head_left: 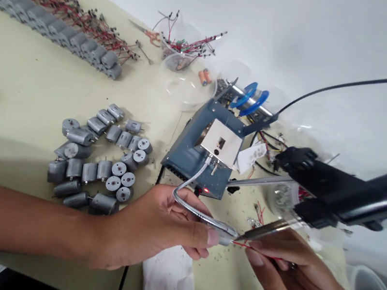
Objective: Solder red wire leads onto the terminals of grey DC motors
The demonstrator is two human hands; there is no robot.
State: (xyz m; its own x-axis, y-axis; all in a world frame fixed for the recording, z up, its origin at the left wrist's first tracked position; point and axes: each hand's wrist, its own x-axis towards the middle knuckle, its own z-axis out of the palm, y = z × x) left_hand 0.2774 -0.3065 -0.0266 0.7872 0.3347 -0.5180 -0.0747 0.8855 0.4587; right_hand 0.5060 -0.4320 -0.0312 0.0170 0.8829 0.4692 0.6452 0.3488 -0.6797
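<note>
My left hand [161,228] is closed around a small grey motor [225,239], mostly hidden by the thumb and fingers. A thin red wire [242,244] is pinched between the thumb and fingers of my right hand [307,285], its end at the motor's end. Right there sits the tip of a soldering iron [268,229], which is clamped in a black holder [347,194]. From the blue-grey solder feeder [190,139], a silvery flexible tube [187,206] curves over my left hand and ends beside the iron's tip.
Loose grey motors [89,171] lie left of the feeder, and a long row of wired motors [60,31] stands at the back left. Behind are a clear tub [183,89], scissors [152,35] and a blue solder spool [254,100]. White paper [168,278] lies near the front edge.
</note>
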